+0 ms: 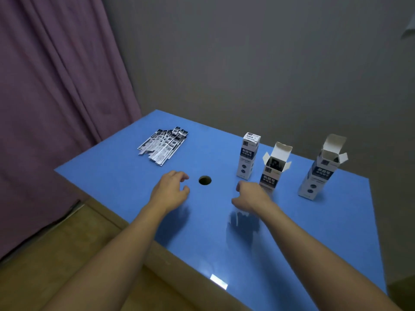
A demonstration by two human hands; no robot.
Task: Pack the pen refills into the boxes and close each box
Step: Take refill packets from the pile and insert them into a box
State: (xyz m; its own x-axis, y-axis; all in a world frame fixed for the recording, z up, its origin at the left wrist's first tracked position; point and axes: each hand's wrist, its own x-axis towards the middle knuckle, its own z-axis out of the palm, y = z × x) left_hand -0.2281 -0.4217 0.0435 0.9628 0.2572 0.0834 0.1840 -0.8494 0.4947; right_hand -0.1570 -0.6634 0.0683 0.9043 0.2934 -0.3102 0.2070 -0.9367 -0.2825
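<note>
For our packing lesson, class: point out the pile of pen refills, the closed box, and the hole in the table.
pile of pen refills [163, 144], head view, middle of the pile.
closed box [248, 154], head view, front face.
hole in the table [205, 180], head view, its dark centre.

Blue table [224, 232], white-and-navy boxes [248, 156], purple curtain [56, 86]

Head view, down over table [314, 243]

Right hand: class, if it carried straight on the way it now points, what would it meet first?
Most likely the middle box, flaps open, standing just beyond the right hand. Depth is uncertain from one view; they may already nearly touch.
</note>
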